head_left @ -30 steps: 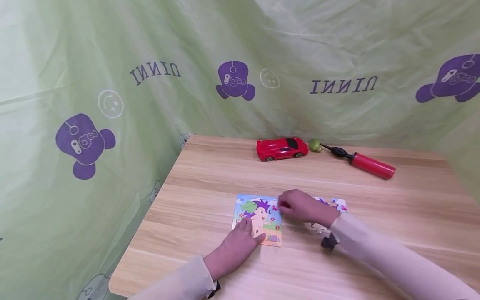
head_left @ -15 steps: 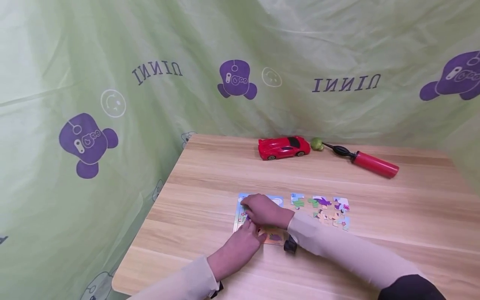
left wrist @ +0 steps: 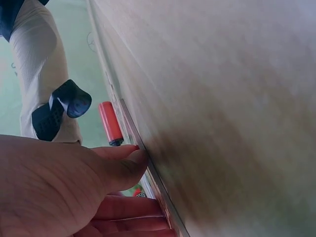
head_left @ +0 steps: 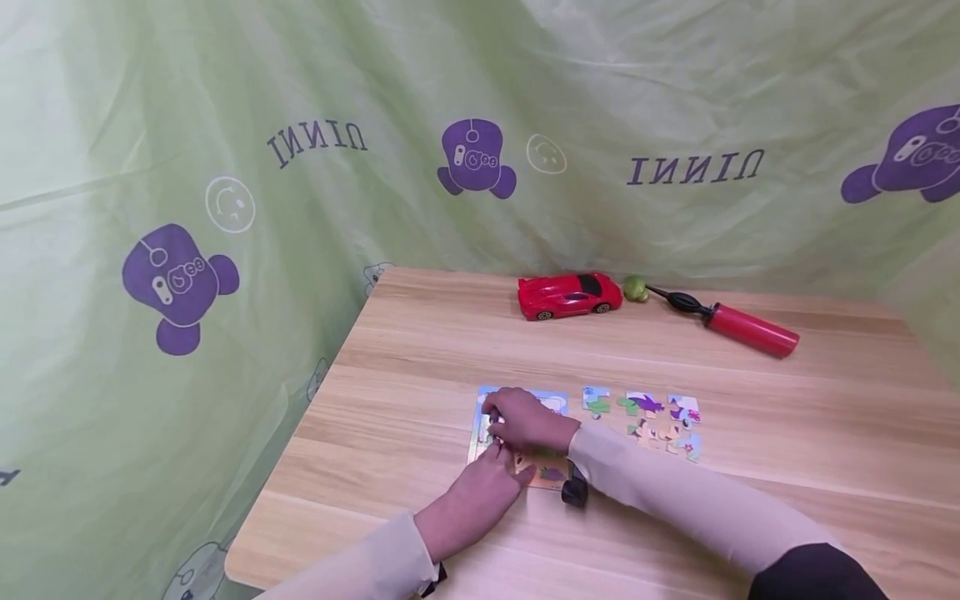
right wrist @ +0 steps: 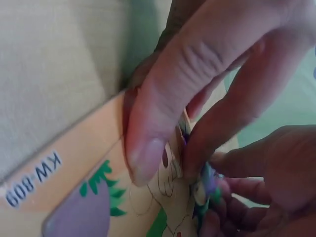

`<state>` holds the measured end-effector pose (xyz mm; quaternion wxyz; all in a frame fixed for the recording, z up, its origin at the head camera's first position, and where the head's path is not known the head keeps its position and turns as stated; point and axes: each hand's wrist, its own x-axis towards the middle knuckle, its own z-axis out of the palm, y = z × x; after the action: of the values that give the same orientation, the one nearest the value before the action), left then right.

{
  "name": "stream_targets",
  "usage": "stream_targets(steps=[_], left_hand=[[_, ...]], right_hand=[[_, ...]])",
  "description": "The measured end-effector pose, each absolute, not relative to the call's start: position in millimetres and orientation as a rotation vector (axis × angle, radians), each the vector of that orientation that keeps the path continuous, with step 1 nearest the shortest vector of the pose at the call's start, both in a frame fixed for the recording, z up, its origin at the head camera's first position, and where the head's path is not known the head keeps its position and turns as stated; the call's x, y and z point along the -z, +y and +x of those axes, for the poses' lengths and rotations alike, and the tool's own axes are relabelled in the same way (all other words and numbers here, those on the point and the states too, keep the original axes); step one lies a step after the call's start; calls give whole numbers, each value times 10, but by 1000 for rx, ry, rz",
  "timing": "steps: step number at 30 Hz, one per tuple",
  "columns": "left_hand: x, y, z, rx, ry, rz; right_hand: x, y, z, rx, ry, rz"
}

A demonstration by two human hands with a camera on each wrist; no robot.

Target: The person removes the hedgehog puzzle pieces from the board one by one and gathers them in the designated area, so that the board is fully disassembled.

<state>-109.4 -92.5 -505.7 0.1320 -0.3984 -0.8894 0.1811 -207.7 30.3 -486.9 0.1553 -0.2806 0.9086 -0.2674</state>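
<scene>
A square picture puzzle board [head_left: 555, 472] with a blue top edge and an orange bottom edge lies on the table. My left hand [head_left: 477, 502] rests on its lower left, fingers extended. In the right wrist view the left thumb [right wrist: 145, 158] presses flat on the board beside a printed purple fruit. My right hand [head_left: 525, 419] is over the board's left half, just beyond the left fingertips. It pinches a small puzzle piece [right wrist: 210, 182] with purple and green on it, blurred and partly covered by fingers. Both hands hide the middle of the board.
Loose puzzle pieces [head_left: 642, 403] lie in a group right of the board. Along the table's back stand a red toy car [head_left: 570, 296], a small green round object [head_left: 635, 289] and a red pump [head_left: 752, 330] with a black nozzle. A green curtain [head_left: 375, 217] hangs behind.
The right hand has moved left from the board's right side to its left half, uncovering the loose pieces. The left hand has stayed nearly in place, its fingertips now close to the right hand's.
</scene>
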Motion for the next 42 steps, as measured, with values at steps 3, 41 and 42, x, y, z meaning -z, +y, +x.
stream_targets(steps=[3,41,42], left_hand=[[5035,-924,-1064,-528,-2648,-1141],[4998,-999,-1164,-183,-2888,-1163],[4994,-992,-1168,-184,-2892,-1163]], right_hand=[[4871,297,-2116,853,2561,-734],[4777,1778,-1996,907,2543,-612],[4774,1782,-1996,903,2547,-628]])
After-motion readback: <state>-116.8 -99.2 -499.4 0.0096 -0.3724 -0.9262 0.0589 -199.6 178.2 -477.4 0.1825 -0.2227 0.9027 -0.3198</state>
